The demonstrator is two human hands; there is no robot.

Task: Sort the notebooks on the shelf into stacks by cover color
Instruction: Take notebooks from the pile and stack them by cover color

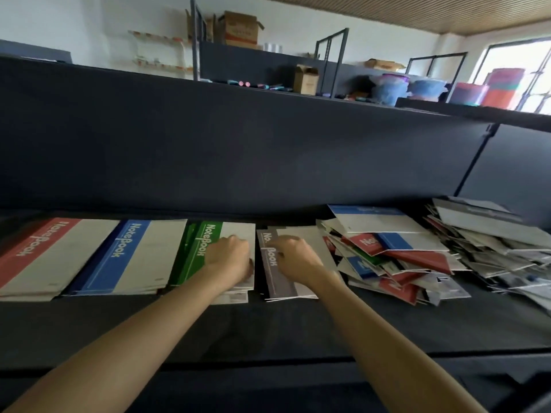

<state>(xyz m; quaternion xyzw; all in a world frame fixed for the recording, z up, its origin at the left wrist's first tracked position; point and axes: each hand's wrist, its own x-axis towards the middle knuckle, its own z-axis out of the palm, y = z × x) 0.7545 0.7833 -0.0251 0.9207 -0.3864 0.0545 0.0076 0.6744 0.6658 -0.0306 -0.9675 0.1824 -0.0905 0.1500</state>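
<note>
Head view: curled left hand (229,257) at edge of green stack (202,251), curled right hand (293,256) on grey stack (275,283) (grips unclear)

Four stacks (128,257) line your shelf (298,329) from its left edge; left hand (229,257) on the third, right hand (293,259) on the fourth; a pile (417,254) lies right.

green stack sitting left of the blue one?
No, the green stack lies right of the blue stack, between it and the grey stack.
</note>
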